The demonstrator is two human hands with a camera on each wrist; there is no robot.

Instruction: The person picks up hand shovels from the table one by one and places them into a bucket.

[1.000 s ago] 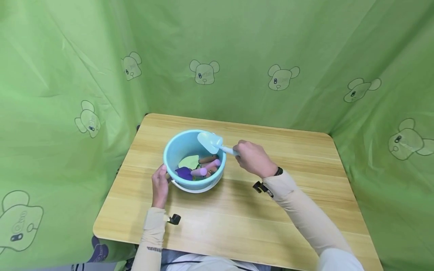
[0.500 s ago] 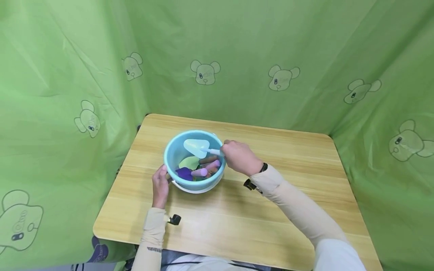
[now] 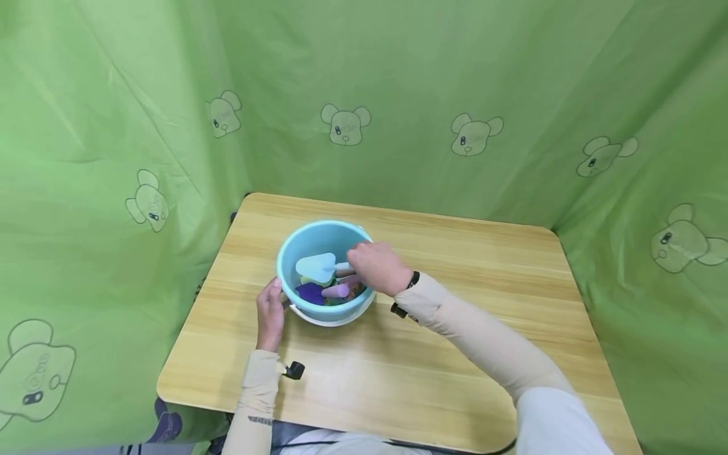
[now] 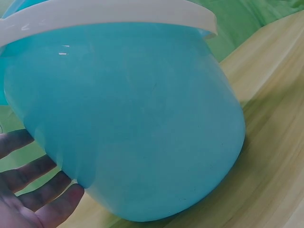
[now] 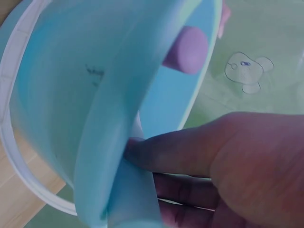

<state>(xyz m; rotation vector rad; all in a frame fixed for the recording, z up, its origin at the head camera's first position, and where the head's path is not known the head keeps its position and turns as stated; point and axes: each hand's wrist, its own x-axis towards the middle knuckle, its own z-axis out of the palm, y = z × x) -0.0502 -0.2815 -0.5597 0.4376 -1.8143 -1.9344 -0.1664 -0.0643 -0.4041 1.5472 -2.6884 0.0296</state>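
A light-blue bucket [image 3: 325,237] stands on the table, its white carrying handle [image 4: 118,13] hanging down at the front. My left hand [image 3: 270,317] is at its left side; in the left wrist view the fairly straight, spread fingers [image 4: 57,202] touch the outer wall. Over the right rim, my right hand [image 3: 378,268] holds a pale-blue toy shovel [image 3: 316,267] by its grip. The shovel's blade is inside the bucket, pointing left. In the right wrist view the thumb presses on the shovel's grip [image 5: 135,197], close beside the rim.
Inside the bucket lie a dark-purple piece [image 3: 310,293], a lilac handle [image 3: 337,291] and several other toys, partly covered by the shovel. The wooden table [image 3: 466,284] extends to the right. A green curtain [image 3: 409,177] with bear faces encloses its back and sides.
My right hand has moved left and down, lowering the shovel from above the bucket's right rim to inside it, over the other toys. The left hand has stayed at the bucket's side.
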